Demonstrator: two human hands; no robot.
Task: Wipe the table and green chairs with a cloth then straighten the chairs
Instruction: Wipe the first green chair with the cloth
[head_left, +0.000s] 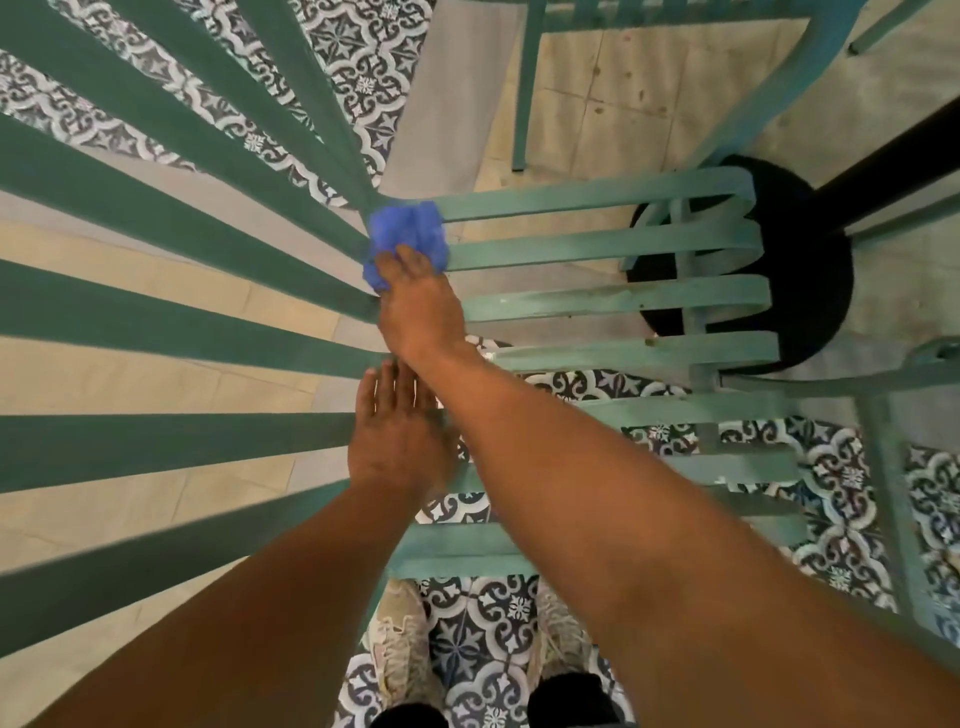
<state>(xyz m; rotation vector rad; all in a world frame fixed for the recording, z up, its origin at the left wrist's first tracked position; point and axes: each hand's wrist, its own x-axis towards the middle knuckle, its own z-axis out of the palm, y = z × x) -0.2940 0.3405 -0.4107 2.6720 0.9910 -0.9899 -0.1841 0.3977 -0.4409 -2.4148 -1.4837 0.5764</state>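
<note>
I look straight down on a green slatted chair (613, 299). Its back slats (171, 327) fan out to the left and its seat slats run to the right. My right hand (418, 306) presses a bunched blue cloth (408, 236) onto the seat where it meets the back. My left hand (397, 441) lies flat, fingers apart, on the rear edge of the seat just below the right hand. It holds nothing.
A black round table base (810, 291) with its black post (893, 161) stands right of the seat. Another green chair (524, 88) stands at the top, and a green frame (893, 499) runs at right. My shoes (400, 649) rest on patterned tiles below.
</note>
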